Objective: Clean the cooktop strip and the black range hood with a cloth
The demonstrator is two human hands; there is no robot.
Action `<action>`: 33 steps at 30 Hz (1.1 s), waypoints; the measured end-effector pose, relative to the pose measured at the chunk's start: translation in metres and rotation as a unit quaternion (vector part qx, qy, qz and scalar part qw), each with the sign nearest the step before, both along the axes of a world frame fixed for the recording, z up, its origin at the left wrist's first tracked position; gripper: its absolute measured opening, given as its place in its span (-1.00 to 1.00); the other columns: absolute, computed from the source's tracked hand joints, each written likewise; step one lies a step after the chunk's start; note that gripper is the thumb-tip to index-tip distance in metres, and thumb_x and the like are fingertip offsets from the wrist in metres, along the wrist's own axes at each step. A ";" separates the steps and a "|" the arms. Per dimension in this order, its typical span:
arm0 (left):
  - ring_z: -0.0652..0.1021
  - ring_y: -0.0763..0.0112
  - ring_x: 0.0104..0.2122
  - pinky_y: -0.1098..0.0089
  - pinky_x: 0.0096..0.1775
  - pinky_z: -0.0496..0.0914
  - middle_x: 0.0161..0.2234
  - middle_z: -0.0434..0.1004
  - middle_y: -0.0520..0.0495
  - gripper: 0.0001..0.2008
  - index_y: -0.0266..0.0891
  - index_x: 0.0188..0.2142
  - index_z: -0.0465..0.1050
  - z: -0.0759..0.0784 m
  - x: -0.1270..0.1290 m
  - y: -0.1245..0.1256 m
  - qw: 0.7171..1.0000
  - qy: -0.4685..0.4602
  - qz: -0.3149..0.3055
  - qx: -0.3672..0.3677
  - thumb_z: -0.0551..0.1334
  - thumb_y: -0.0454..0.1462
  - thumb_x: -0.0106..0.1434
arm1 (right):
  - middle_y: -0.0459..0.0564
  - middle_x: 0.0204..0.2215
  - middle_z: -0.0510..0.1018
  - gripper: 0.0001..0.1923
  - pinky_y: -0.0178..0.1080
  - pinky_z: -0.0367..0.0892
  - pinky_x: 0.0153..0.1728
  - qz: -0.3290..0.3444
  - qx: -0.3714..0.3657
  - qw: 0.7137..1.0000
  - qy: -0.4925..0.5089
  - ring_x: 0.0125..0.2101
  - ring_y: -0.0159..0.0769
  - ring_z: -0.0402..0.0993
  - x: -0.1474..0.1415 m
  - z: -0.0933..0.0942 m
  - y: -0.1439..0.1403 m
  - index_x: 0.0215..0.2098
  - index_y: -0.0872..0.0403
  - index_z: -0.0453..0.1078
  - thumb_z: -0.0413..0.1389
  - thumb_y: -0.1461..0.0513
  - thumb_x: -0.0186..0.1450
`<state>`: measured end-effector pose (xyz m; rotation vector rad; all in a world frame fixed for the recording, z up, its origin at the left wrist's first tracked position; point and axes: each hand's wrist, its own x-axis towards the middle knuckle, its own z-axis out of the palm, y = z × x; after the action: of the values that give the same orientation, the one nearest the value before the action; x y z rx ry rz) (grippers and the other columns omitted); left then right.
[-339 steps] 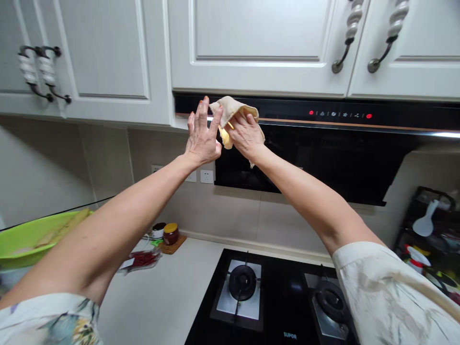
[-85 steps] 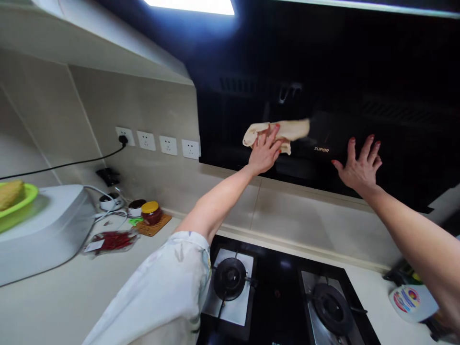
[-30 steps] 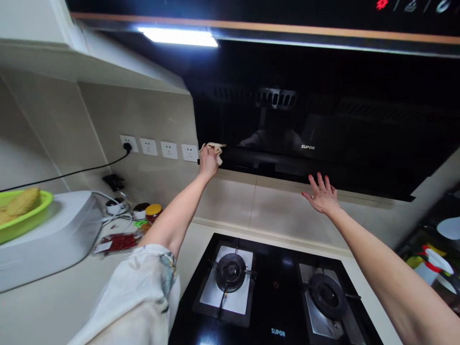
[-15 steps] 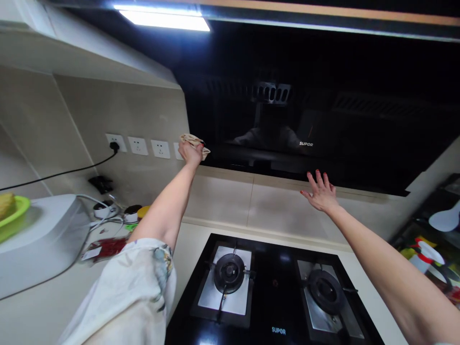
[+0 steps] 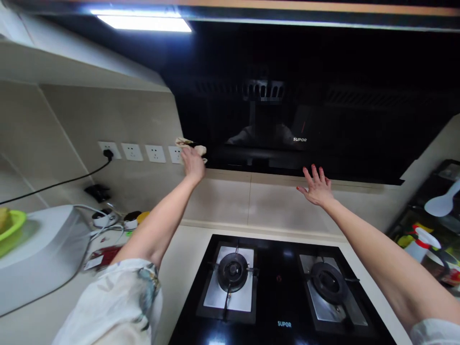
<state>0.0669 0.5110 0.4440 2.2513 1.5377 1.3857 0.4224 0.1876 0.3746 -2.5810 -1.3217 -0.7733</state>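
Observation:
My left hand (image 5: 193,163) presses a cream cloth (image 5: 183,142) against the lower left corner of the black range hood (image 5: 352,120), just beside the wall sockets (image 5: 143,152). Most of the cloth is hidden behind the hand. My right hand (image 5: 316,186) is spread flat, fingers apart, against the hood's bottom edge and the tile below it, to the right of the brand label. It holds nothing.
A black two-burner gas hob (image 5: 280,292) lies below on the pale counter (image 5: 179,268). At left stand a white appliance (image 5: 36,254) with a green bowl (image 5: 10,225), a plugged-in cable, small jars (image 5: 134,219) and a chilli packet. A rack with utensils (image 5: 431,220) is at right.
Over the last second my left hand with the cloth has stayed at the hood's lower left corner, shifting slightly. The right hand stays flat on the hood's lower edge. The view drifted a little.

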 end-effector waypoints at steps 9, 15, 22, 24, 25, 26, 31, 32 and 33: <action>0.25 -0.28 0.29 -0.11 0.23 0.25 0.35 0.16 -0.49 -0.46 -0.40 0.33 0.28 -0.004 0.119 -0.077 0.998 -0.030 -0.057 0.025 0.08 -0.41 0.37 | 0.14 0.55 -0.36 -0.06 0.28 0.04 0.35 0.005 -0.005 1.000 0.004 0.50 0.26 -0.37 -0.003 0.002 -0.003 0.60 -0.05 -0.27 -0.04 -0.21 0.44; 0.14 -0.17 0.40 -0.12 0.34 0.11 0.36 0.23 -0.34 -0.45 -0.21 0.38 0.27 -0.033 0.180 -0.139 0.972 0.051 -0.211 0.087 -0.07 -0.37 0.45 | 0.14 0.55 -0.39 -0.02 0.27 -0.02 0.37 0.012 0.005 1.000 0.019 0.51 0.25 -0.41 -0.007 0.005 0.000 0.60 -0.06 -0.26 0.05 -0.18 0.41; 0.10 -0.07 0.41 -0.05 0.37 0.06 0.35 0.23 -0.30 -0.46 -0.20 0.37 0.27 -0.038 0.190 -0.147 0.972 0.080 -0.207 0.083 0.00 -0.39 0.43 | 0.07 0.55 -0.33 -0.16 0.16 -0.06 0.41 0.118 -0.016 0.993 -0.013 0.52 0.07 -0.39 0.025 0.000 -0.039 0.59 -0.02 -0.14 0.04 -0.03 0.46; 0.08 -0.10 0.41 -0.09 0.37 0.01 0.36 0.21 -0.35 -0.47 -0.28 0.37 0.24 -0.036 0.198 -0.150 0.980 0.063 -0.179 0.062 0.05 -0.38 0.44 | 0.15 0.55 -0.31 -0.20 0.18 -0.08 0.40 0.077 0.043 0.996 -0.022 0.52 0.11 -0.37 0.051 -0.008 -0.064 0.58 0.04 -0.11 0.02 0.03 0.48; 0.07 -0.13 0.41 -0.13 0.37 0.00 0.37 0.19 -0.39 -0.47 -0.33 0.37 0.22 -0.036 0.205 -0.155 0.984 0.056 -0.161 0.052 0.06 -0.38 0.43 | 0.21 0.54 -0.31 -0.20 0.20 -0.07 0.38 0.046 0.078 0.996 -0.020 0.51 0.16 -0.37 0.067 -0.012 -0.077 0.58 0.08 -0.11 0.01 0.05 0.48; 0.07 -0.18 0.41 -0.18 0.36 0.00 0.37 0.17 -0.43 -0.46 -0.37 0.38 0.20 -0.035 0.216 -0.163 0.987 0.051 -0.144 0.046 0.07 -0.38 0.43 | 0.27 0.54 -0.32 -0.19 0.22 -0.06 0.37 0.018 0.107 0.994 -0.016 0.51 0.20 -0.37 0.084 -0.016 -0.090 0.58 0.13 -0.13 0.01 0.08 0.47; 0.16 -0.24 0.41 -0.20 0.36 0.06 0.34 0.24 -0.44 -0.45 -0.25 0.39 0.25 -0.041 0.314 -0.237 0.987 0.053 -0.145 0.045 0.07 -0.31 0.42 | 0.43 0.51 -0.31 -0.05 0.25 -0.04 0.35 -0.033 0.110 0.993 0.018 0.49 0.24 -0.27 0.156 -0.030 -0.145 0.57 0.30 -0.26 0.07 0.25 0.33; 0.16 -0.23 0.41 -0.21 0.37 0.04 0.35 0.24 -0.43 -0.44 -0.22 0.40 0.25 -0.043 0.340 -0.257 0.982 0.059 -0.172 0.049 0.06 -0.30 0.43 | 0.40 0.52 -0.32 -0.01 0.24 -0.04 0.35 -0.030 0.099 0.994 0.023 0.49 0.22 -0.26 0.165 -0.032 -0.152 0.57 0.29 -0.27 0.08 0.29 0.29; 0.17 -0.24 0.40 -0.25 0.37 0.03 0.36 0.24 -0.43 -0.43 -0.20 0.41 0.23 -0.045 0.366 -0.278 0.975 0.070 -0.203 0.051 0.05 -0.29 0.44 | 0.37 0.52 -0.34 0.03 0.24 -0.04 0.36 -0.024 0.090 0.995 0.025 0.49 0.19 -0.26 0.172 -0.034 -0.158 0.58 0.28 -0.30 0.09 0.31 0.26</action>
<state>0.4328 0.2326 0.3992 2.5823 0.9693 1.2318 0.5943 0.0300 0.3402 -2.4803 -1.1251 -0.7913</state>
